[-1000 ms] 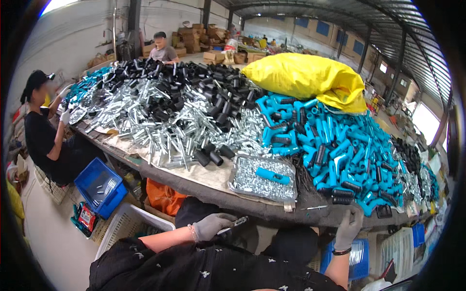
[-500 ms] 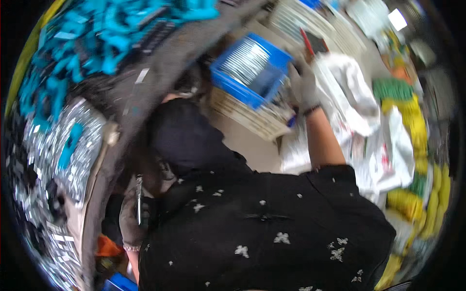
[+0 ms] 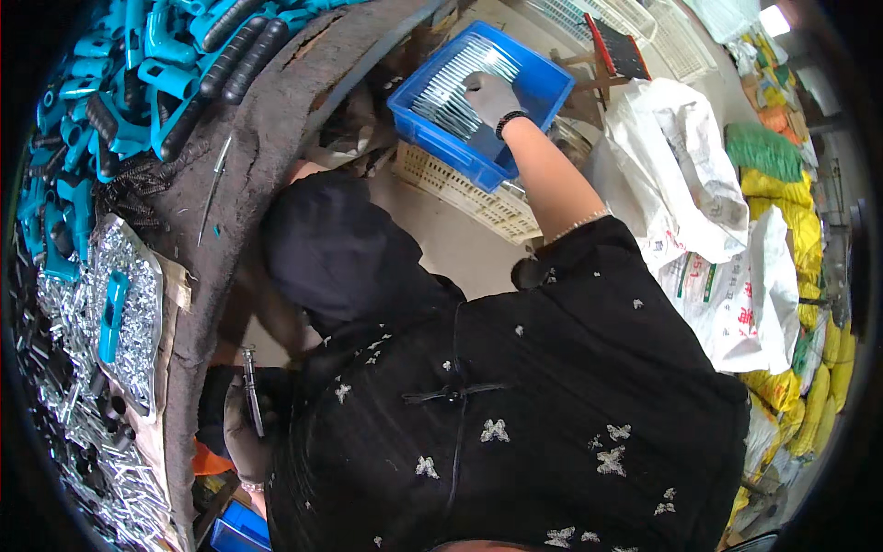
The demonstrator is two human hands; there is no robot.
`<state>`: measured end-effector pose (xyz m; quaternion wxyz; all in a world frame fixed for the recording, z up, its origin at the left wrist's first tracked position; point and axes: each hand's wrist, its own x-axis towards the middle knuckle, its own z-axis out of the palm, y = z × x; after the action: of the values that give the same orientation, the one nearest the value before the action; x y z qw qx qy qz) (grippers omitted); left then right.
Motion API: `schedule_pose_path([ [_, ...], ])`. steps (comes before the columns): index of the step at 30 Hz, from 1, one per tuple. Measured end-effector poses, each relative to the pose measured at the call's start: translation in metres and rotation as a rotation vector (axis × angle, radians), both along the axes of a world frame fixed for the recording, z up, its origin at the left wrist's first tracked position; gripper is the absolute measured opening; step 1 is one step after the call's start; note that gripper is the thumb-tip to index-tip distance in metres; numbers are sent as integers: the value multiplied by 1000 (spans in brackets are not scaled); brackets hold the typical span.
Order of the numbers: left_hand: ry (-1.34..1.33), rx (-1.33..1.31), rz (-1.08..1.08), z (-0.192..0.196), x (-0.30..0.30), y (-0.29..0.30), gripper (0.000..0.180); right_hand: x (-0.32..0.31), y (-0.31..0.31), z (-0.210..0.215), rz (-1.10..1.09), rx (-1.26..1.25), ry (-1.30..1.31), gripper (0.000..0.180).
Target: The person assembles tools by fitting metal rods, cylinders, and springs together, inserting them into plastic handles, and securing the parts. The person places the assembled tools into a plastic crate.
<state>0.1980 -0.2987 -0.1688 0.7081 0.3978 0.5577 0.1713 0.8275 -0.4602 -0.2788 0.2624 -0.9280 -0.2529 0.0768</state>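
In a grey glove, my left hand is closed around a slim silver metal part at the lower left, beside the bench edge. My right hand, also gloved, is inside a blue plastic bin. Its curled fingers touch a close row of thin silver metal pieces; whether one is gripped is hidden. The bin rests on a cream slatted crate. On the bench lies another thin metal part.
Teal handles with black grips are heaped on the dark bench. Below them lie many small shiny metal parts and a single teal piece. White sacks stand at right, near a red-edged black object.
My right hand has moved left from the bin's right side into it, onto the metal pieces. My left hand still holds its metal part. The view has shifted and is sharper.
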Motion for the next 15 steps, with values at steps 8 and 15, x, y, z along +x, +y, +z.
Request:
schedule_pose_path([
  [8,35,257,12,4,-17,-18,50,-6,45,-25,109,-471,-308,26],
  [15,11,202,17,-8,-28,-11,41,2,42,-29,84,-448,-376,22],
])
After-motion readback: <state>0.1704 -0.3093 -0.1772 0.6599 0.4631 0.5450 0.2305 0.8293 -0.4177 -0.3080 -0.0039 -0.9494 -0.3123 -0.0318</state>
